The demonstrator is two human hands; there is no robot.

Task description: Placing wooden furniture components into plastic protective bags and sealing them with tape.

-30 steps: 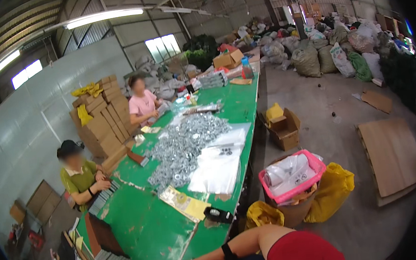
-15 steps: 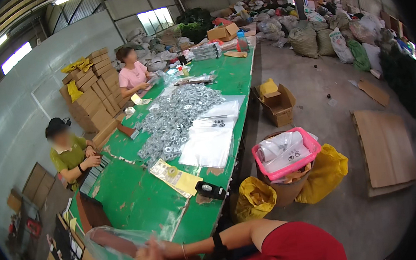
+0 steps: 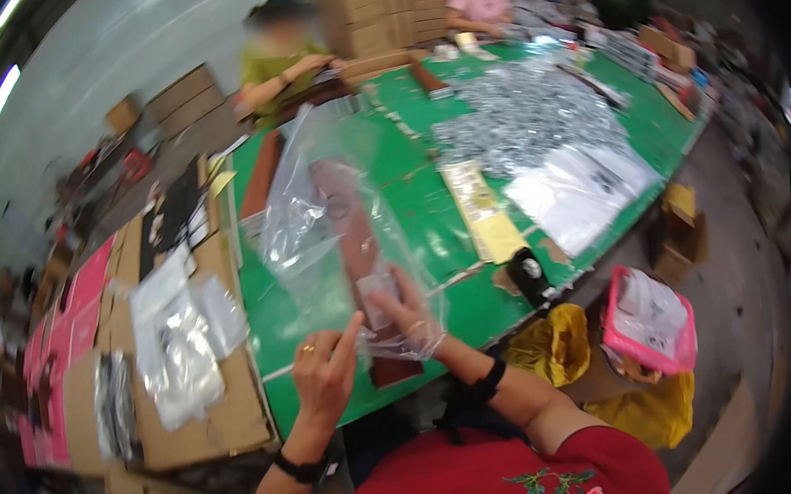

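Note:
A large clear plastic bag (image 3: 306, 241) spreads over the green table in front of me, bunched at its near end. A long dark brown strip (image 3: 395, 371) shows through the plastic and sticks out below it. My right hand (image 3: 411, 319) is wrapped in the bag's near end, thumb and fingers closing on the plastic; a small whitish patch lies by the fingertips, too blurred to name. My left hand (image 3: 324, 377), with a ring on it, is at the bag's near left edge. Its index finger stretches toward the plastic, and nothing shows in its grip.
A heap of grey metal parts (image 3: 534, 112) lies on the green table (image 3: 310, 348), beside white plastic sheets (image 3: 588, 192) and a yellow paper strip (image 3: 487, 215). Flat clear bags (image 3: 172, 332) rest on cardboard at left. A pink basket (image 3: 615, 331) stands at right. Two people sit across the table.
My view has swung left and down, bringing my left arm and the cardboard at left into sight. The clear bag now stretches out over the brown strip, and my hands are apart.

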